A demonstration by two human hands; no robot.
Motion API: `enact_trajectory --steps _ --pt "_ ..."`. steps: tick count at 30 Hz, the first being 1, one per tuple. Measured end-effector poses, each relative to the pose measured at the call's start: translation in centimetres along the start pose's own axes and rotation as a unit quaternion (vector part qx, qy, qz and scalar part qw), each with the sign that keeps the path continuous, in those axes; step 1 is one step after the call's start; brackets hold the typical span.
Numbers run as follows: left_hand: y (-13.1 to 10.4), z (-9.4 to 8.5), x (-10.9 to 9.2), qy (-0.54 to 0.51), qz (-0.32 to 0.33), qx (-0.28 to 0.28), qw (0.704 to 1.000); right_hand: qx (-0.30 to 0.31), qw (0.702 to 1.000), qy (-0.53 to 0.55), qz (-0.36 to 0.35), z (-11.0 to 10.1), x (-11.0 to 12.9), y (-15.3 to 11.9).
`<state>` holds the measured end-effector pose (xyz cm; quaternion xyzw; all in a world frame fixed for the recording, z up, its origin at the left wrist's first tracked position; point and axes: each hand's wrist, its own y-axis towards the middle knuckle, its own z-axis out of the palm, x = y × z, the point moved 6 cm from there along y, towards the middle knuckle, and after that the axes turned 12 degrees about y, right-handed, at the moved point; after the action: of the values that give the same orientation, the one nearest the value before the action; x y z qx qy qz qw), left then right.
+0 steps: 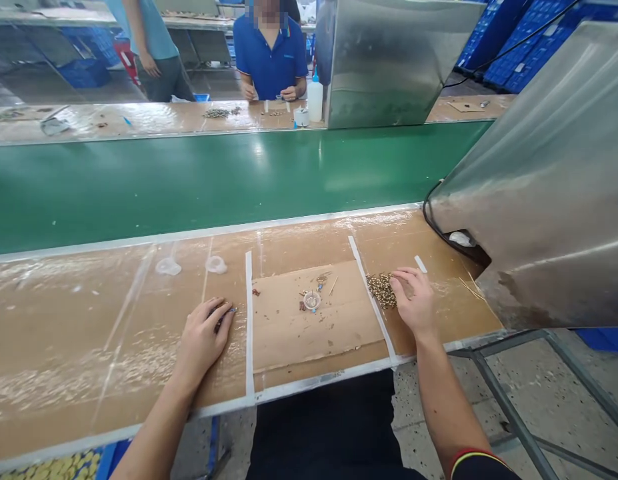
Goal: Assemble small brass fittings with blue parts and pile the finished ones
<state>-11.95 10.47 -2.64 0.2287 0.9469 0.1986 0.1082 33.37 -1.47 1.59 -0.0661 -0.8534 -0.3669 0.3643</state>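
The right hand (416, 300) is at the right edge of the pile of small metal parts (381, 290) on the table (139, 320), fingers bent; whether they pinch one I cannot tell. The left hand (203, 337) curls over something small and dark, its grip unclear. Between them, a clear cup (311, 301) sits on cardboard (299, 340)

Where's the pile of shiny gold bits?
In the head view, the pile lies on the right, between a long white tape strip and the right hand.

Has a cup (305, 304) on the cardboard sheet (313, 337). From the cup, has a heap of parts (381, 291) at three o'clock and a conveyor belt (203, 180) at twelve, behind the table (109, 287).
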Motion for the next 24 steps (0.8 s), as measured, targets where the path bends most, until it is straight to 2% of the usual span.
enact_trajectory --steps 3,7,9,12,14,16,20,24 --pt "0.1 -0.2 -0.2 0.001 -0.018 0.012 1.000 0.079 0.993 0.063 -0.056 2.6 4.1 2.8" --pt "0.3 -0.1 -0.9 0.019 -0.015 0.024 0.999 0.203 0.957 0.129 -0.162 7.6 9.6 5.1" --pt "0.3 -0.2 -1.1 0.021 -0.009 0.020 1.000 0.226 0.944 0.154 -0.185 9.6 10.6 5.3" --pt "0.2 -0.3 -1.0 0.010 -0.015 0.010 1.000 0.234 0.940 0.171 -0.178 11.1 9.9 4.9" --pt "0.2 -0.3 -0.8 0.005 -0.018 0.006 1.000 0.229 0.945 0.171 -0.159 10.9 8.6 4.6" --pt "0.1 -0.3 -0.6 0.006 -0.021 0.000 1.000 0.199 0.955 0.167 -0.140 9.7 7.2 4.7" --pt "0.1 -0.3 -0.4 0.004 -0.017 -0.011 1.000 0.065 0.984 0.143 -0.079 6.2 4.5 6.0" --pt "0.1 -0.1 -0.3 0.009 0.006 -0.018 1.000 -0.060 0.988 0.138 -0.017 3.7 2.2 6.8"
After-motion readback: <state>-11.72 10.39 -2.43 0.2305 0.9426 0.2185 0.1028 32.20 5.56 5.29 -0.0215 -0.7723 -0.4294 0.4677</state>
